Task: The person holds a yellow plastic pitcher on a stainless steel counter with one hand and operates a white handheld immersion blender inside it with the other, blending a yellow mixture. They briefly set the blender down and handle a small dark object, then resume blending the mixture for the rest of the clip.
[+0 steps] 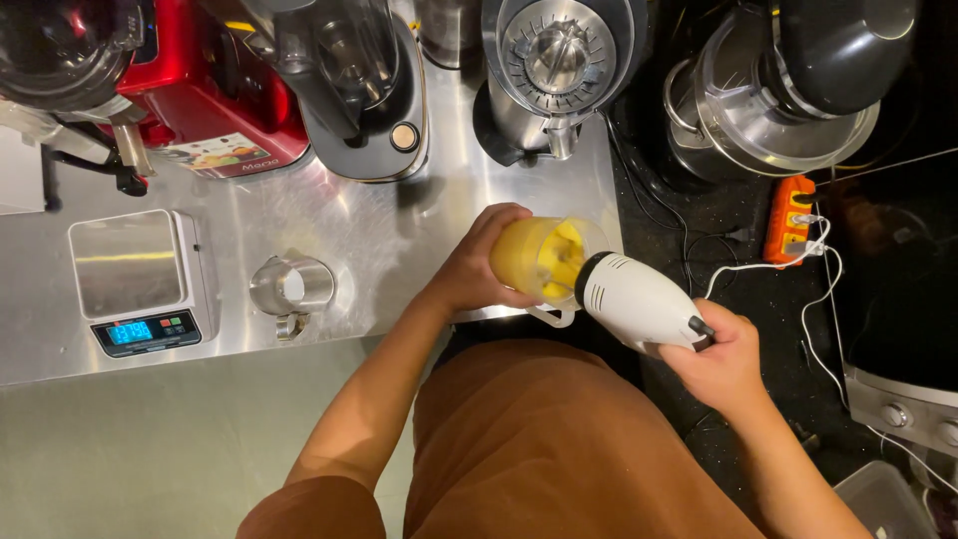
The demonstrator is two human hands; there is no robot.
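right now the left hand [477, 268] is wrapped around the side of a clear plastic jug [544, 262] filled with yellow pieces and pulp, fingers clenched on its wall so that it tilts toward the person, its white handle hanging at the lower edge. the jug is held just at the front edge of the steel counter [339, 230], over the gap between the counter and the person's rust-brown clothing. the right hand [725, 361] grasps the white body of a hand blender [636, 301], thumb lying near a dark button on top, and the blender's front end goes into the mouth of the jug; the blade end is hidden inside. a white cord [813, 262] runs from the blender toward an orange power strip [788, 218] on the dark surface to the right. on the counter, well apart from the jug, stand a small metal cup [290, 287] and, farther left, a digital kitchen scale [140, 281] with a lit display. along the back sit a red appliance [215, 95], a dark blender base [364, 90], a citrus juicer [554, 70] and a stand mixer with a steel bowl [778, 100].
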